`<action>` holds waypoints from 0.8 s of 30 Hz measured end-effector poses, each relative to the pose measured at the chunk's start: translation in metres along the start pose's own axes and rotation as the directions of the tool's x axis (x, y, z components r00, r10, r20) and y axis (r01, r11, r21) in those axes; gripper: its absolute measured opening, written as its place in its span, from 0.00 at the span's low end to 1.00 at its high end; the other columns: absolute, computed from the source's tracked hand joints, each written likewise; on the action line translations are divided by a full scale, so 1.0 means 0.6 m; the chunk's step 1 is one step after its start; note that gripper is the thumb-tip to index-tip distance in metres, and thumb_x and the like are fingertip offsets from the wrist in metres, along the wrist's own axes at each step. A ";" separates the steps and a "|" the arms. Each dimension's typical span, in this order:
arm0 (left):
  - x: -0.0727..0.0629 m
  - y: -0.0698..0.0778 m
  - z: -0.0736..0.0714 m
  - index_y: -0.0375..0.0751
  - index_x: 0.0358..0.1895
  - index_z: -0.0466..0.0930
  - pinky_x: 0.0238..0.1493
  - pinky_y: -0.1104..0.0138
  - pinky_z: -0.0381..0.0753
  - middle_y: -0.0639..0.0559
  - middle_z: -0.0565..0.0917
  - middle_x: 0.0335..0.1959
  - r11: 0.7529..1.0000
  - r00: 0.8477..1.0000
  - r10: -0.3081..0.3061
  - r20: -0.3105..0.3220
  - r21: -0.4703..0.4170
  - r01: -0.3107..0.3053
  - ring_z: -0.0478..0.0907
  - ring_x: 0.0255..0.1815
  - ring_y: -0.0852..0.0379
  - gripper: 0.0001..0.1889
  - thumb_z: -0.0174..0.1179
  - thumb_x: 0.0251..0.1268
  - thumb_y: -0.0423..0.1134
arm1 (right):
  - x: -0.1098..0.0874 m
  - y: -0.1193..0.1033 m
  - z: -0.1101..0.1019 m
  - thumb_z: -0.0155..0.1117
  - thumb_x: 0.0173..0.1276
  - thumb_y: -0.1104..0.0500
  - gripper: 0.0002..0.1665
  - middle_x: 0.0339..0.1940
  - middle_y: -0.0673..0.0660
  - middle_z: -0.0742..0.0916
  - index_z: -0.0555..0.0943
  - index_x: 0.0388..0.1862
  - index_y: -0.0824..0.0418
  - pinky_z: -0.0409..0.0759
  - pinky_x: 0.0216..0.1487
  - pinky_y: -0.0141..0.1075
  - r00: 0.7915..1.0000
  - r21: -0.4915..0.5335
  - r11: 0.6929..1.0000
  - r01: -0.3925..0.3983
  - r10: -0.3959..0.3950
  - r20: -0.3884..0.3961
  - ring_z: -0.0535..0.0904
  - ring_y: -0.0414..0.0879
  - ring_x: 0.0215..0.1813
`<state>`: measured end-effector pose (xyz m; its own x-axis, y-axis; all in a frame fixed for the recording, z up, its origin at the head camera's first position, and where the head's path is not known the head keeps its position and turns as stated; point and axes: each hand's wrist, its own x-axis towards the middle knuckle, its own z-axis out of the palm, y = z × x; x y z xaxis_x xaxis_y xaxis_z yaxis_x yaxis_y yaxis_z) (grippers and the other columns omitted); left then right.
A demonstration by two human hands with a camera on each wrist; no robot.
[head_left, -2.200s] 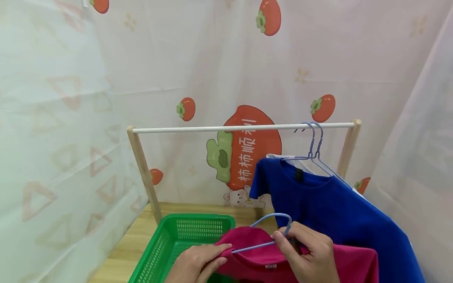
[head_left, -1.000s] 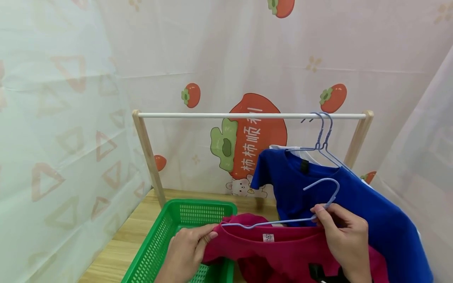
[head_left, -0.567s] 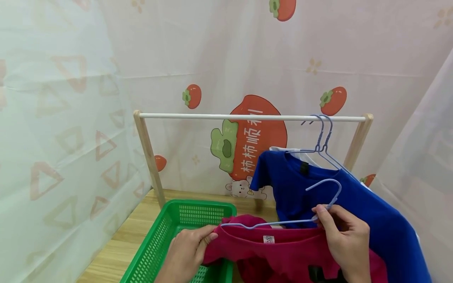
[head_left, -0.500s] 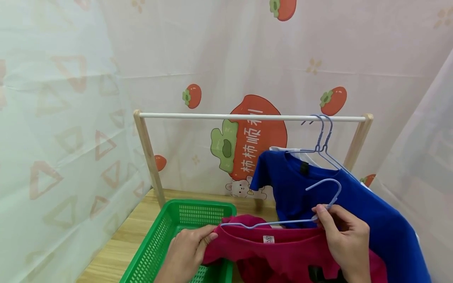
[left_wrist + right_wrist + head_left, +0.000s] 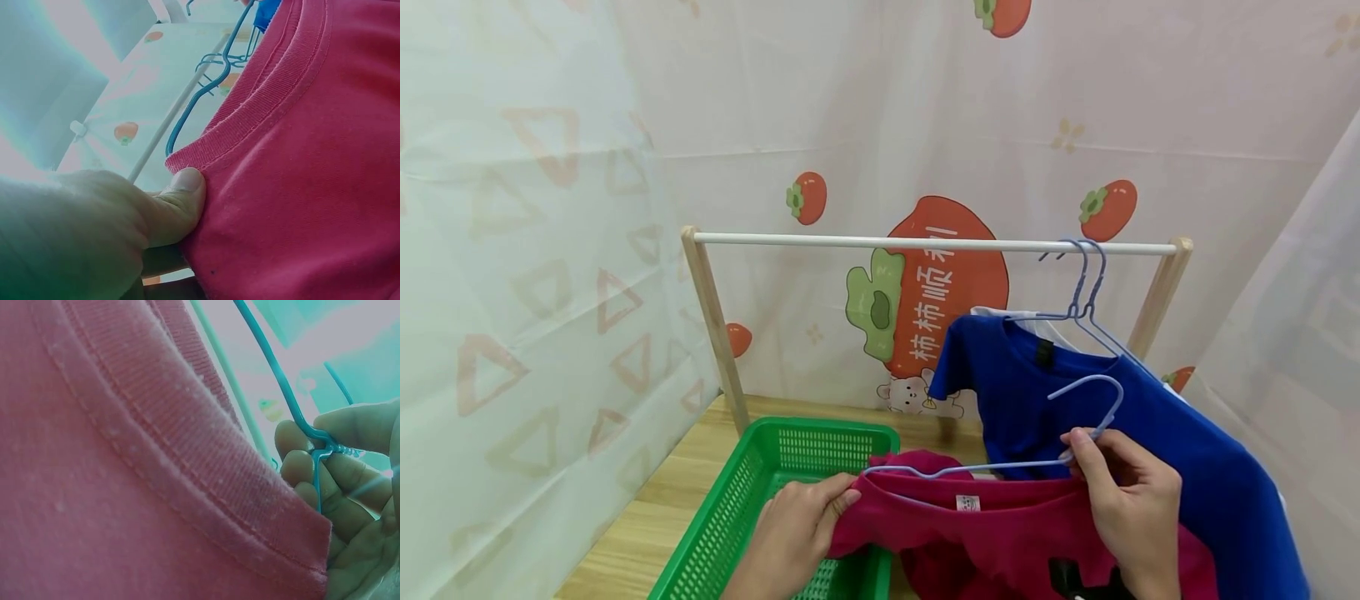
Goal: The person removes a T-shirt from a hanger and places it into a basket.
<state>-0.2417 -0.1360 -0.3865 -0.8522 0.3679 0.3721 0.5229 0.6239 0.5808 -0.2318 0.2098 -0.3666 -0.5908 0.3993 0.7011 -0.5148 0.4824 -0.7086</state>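
Note:
In the head view my left hand (image 5: pixel 790 533) pinches a magenta T-shirt (image 5: pixel 1000 537) at the left end of its neckline, thumb on top. My right hand (image 5: pixel 1131 496) grips a light blue wire hanger (image 5: pixel 985 468) just below its hook, which points up and left. The hanger's left arm reaches across the shirt's neck opening to my left fingers, and more blue wire shows inside the collar. In the right wrist view my fingers curl round the hanger's twisted neck (image 5: pixel 328 445). In the left wrist view my thumb (image 5: pixel 184 194) presses the fabric by the collar.
Behind stands a rack with a white rail (image 5: pixel 850 242) and wooden posts. A blue T-shirt (image 5: pixel 1045 400) and a white garment (image 5: pixel 992 312) hang at its right on blue hangers. A green basket (image 5: pixel 700 533) stands on the wooden table (image 5: pixel 662 492) at left.
My right hand has moved right with the hanger, and its hook has swung clear of the collar. My left hand has shifted slightly left and the neckline is spread wider. Little differs over the last half second.

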 end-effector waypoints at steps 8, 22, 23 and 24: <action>-0.001 -0.001 0.000 0.52 0.53 0.89 0.29 0.74 0.78 0.63 0.92 0.33 1.000 1.000 -0.003 0.024 0.004 0.003 0.84 0.32 0.73 0.16 0.53 0.82 0.52 | -0.001 -0.004 0.002 0.69 0.71 0.71 0.06 0.29 0.41 0.90 0.91 0.36 0.65 0.80 0.29 0.22 1.000 -0.005 1.000 -0.008 0.008 -0.018 0.82 0.36 0.24; 0.001 0.002 0.004 0.54 0.37 0.83 0.21 0.72 0.69 0.68 0.74 0.19 0.998 0.999 -0.035 0.039 0.051 0.033 0.69 0.22 0.73 0.17 0.51 0.84 0.56 | -0.001 -0.009 0.008 0.69 0.73 0.69 0.06 0.29 0.42 0.91 0.91 0.36 0.64 0.80 0.30 0.22 0.999 -0.002 1.000 -0.025 0.025 -0.019 0.83 0.37 0.25; 0.000 0.003 0.004 0.54 0.36 0.83 0.21 0.72 0.69 0.68 0.73 0.18 0.998 0.998 -0.040 0.039 0.052 0.037 0.68 0.21 0.73 0.18 0.51 0.84 0.55 | -0.002 -0.009 0.009 0.69 0.73 0.69 0.06 0.29 0.42 0.91 0.91 0.36 0.64 0.80 0.30 0.22 1.000 0.002 1.000 -0.024 0.024 -0.020 0.83 0.37 0.25; 0.000 0.003 0.004 0.54 0.35 0.83 0.21 0.72 0.69 0.67 0.72 0.18 0.998 0.998 -0.044 0.040 0.054 0.042 0.68 0.21 0.73 0.18 0.51 0.84 0.55 | -0.002 -0.010 0.011 0.69 0.73 0.69 0.06 0.29 0.42 0.91 0.91 0.36 0.64 0.80 0.30 0.22 1.000 0.007 1.000 -0.020 0.021 -0.020 0.83 0.37 0.26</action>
<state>-0.2410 -0.1330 -0.3872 -0.8743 0.3674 0.3172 0.4852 0.6750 0.5558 -0.2319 0.2013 -0.3639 -0.5889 0.4244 0.6878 -0.5067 0.4691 -0.7233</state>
